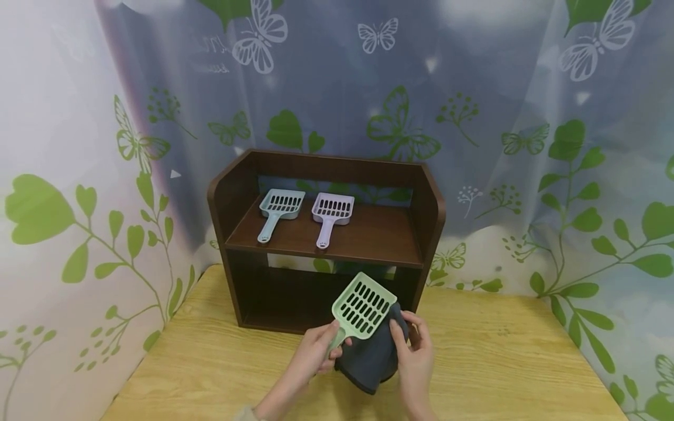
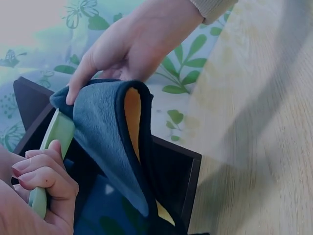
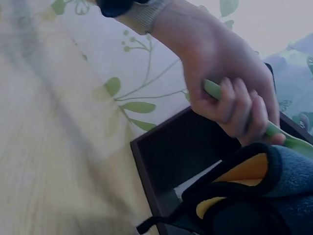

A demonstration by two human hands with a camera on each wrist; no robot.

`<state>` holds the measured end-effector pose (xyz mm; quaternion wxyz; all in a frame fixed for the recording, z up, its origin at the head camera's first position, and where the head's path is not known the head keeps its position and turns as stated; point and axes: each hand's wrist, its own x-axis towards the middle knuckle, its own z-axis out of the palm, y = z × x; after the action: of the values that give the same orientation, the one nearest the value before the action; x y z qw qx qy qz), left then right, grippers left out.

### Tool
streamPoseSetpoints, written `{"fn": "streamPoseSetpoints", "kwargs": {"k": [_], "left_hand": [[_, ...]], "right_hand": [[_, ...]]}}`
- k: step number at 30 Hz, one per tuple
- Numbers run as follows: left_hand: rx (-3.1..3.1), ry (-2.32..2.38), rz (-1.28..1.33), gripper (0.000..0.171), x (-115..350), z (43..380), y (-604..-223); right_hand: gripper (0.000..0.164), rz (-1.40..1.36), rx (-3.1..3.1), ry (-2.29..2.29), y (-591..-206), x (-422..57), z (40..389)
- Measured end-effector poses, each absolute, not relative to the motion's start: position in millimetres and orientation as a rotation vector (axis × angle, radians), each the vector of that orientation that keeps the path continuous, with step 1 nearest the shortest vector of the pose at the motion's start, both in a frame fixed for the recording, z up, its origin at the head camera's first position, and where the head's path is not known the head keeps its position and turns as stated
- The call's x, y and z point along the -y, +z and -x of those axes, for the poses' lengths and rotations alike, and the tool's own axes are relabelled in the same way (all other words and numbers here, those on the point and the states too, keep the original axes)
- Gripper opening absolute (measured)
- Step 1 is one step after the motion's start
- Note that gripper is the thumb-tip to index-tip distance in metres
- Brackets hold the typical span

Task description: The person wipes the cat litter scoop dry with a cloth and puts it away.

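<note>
A pale green slotted litter scoop [image 1: 363, 307] is held up in front of the shelf, its handle gripped by my left hand [image 1: 317, 352]. The left wrist view shows those fingers curled round the green handle [image 2: 38, 201]. My right hand [image 1: 416, 359] pinches a dark grey-blue cloth [image 1: 371, 359] against the scoop's right edge. In the left wrist view the cloth [image 2: 105, 134] hangs folded, with black edging and a yellow-orange reverse side. The right wrist view shows the left hand [image 3: 234, 93] on the handle above the cloth [image 3: 293, 171]; the right hand is out of sight there.
A dark brown two-level shelf [image 1: 337, 252] stands at the back of the wood-grain table [image 1: 500, 362]. On its upper board lie a light blue scoop [image 1: 272, 225] and a lilac scoop [image 1: 326, 225], handles forward. A leaf-and-butterfly printed curtain [image 1: 337, 76] surrounds the table behind and at the sides.
</note>
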<state>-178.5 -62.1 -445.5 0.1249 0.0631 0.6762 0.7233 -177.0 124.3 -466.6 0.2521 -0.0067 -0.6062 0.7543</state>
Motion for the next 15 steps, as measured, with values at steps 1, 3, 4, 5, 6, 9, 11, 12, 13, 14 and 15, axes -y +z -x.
{"fn": "streamPoseSetpoints", "kwargs": {"k": [1,3,4,5,6,9,11,12,13,14,15], "left_hand": [[-1.968,2.109,-0.190,0.048,63.0,178.1,-445.1],[-1.965,2.114,-0.201,0.048,65.3,177.1,-443.1],[-1.967,2.115,-0.210,0.048,66.8,176.7,-441.6],[-1.976,2.111,-0.217,0.048,68.2,176.3,-439.6],[-1.983,2.108,-0.223,0.048,69.7,175.8,-437.4],[-2.016,2.083,-0.230,0.050,73.6,174.9,-429.7],[-2.044,2.066,-0.240,0.051,75.5,174.7,-424.3],[-2.054,2.061,-0.246,0.051,76.3,174.6,-421.7],[-2.066,2.054,-0.251,0.052,77.0,174.6,-419.1],[-2.076,2.054,-0.261,0.052,77.3,174.9,-416.6],[-2.087,2.052,-0.270,0.052,77.6,175.3,-414.2]], "right_hand": [[0.027,0.030,1.645,2.063,-465.1,-126.6,178.0],[0.027,0.053,1.643,2.079,-462.4,-131.0,179.4],[0.027,0.058,1.646,2.079,-461.1,-133.1,180.2],[0.027,0.068,1.653,2.073,-460.0,-135.2,180.6],[0.027,0.076,1.665,2.067,-459.0,-137.2,181.0],[0.027,0.081,1.683,2.061,-456.5,-142.7,181.4],[0.027,0.084,1.695,2.062,-455.2,-145.8,181.2],[0.027,0.086,1.701,2.064,-454.7,-147.2,180.9],[0.028,0.084,1.700,2.067,-454.5,-148.5,180.5],[0.028,0.082,1.703,2.070,-454.4,-149.7,180.2],[0.029,0.088,1.709,2.070,-453.9,-150.6,179.8]]}}
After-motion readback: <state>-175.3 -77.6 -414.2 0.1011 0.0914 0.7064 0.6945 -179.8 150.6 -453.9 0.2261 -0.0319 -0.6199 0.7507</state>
